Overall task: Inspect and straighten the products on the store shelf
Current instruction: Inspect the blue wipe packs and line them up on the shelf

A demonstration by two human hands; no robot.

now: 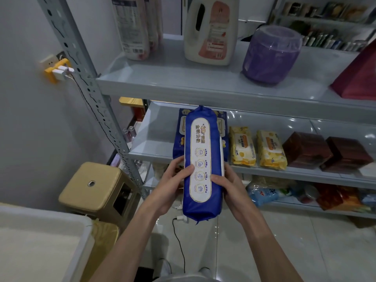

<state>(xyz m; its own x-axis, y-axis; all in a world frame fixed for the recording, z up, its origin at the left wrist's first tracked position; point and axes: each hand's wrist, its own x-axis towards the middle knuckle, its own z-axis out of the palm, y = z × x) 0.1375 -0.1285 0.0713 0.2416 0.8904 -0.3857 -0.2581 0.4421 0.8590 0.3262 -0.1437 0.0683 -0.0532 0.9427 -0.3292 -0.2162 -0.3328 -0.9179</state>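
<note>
Both hands are clamped on a long blue pack [200, 165] held in front of the middle shelf [284, 171]: the left hand [173, 182] grips its left flank with the thumb across the face, the right hand [227, 184] grips its right flank. The pack is clear of the shelf, lengthwise away from the person, its white label panel facing up.

Progress, as judged from the present layout: inspection of this one pack is under way; it is not yet returned to the shelf. A second blue pack [179, 137] stands behind it at the left end of the middle shelf. Two yellow wipe packs [242, 149] lean beside it, not squared to the edge. Two dark brown boxes [305, 149] sit further right, reasonably aligned. On the top shelf a white detergent jug [209, 31] and a purple wrapped bundle [268, 55] stand upright. The bottom shelf goods [264, 192] lie loosely heaped. Most straightening appears to remain.

Writing: the label panel carries Chinese characters and four round icons, too small to read. One yellow pack shows lettering resembling "lumen", uncertain. No brand is confirmed.
</note>
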